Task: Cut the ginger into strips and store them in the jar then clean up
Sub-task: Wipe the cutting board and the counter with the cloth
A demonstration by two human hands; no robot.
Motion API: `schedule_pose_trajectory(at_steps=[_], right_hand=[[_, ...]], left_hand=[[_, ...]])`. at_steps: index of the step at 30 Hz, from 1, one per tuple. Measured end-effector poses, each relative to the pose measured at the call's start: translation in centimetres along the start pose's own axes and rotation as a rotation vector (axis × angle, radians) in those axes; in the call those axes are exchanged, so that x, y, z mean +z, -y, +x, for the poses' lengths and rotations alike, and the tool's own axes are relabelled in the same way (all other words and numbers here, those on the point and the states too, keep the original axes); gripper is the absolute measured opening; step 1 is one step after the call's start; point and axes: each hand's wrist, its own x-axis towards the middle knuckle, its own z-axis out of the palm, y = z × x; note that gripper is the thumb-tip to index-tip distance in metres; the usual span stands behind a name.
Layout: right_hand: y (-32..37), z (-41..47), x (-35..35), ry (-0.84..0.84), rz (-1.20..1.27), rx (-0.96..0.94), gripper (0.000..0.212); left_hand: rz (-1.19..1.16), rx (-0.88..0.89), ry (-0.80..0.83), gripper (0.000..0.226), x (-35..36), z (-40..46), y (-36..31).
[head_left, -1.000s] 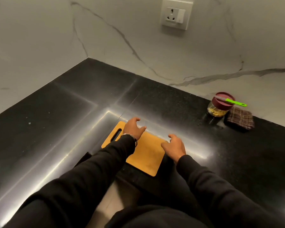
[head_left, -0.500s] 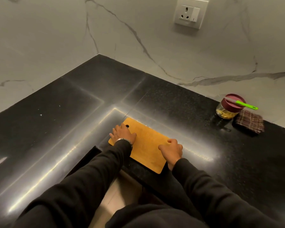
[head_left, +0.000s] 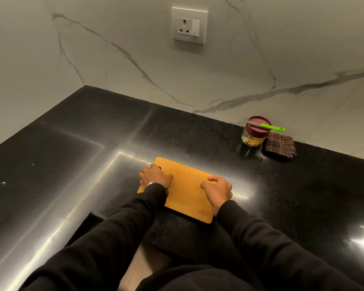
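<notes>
Inside lidded jar point(head_left: 253, 137), ginger strips point(head_left: 250, 141)

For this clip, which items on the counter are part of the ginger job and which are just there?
Part of the job:
- orange wooden cutting board, both hands on it
- clear glass jar with maroon lid, ginger strips inside
- green-handled knife lying on the lid
- brown checked cloth

Just there:
- white wall socket
</notes>
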Motion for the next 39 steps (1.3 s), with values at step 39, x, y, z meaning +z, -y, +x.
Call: schedule_pose_trajectory(at_steps=[39], right_hand=[[-1.1,19.7,-17.0,-0.174,0.065,0.093,0.035]], left_hand=[[0.090,0.318,0.217,0.064,8.7,-1.0,-20.4]])
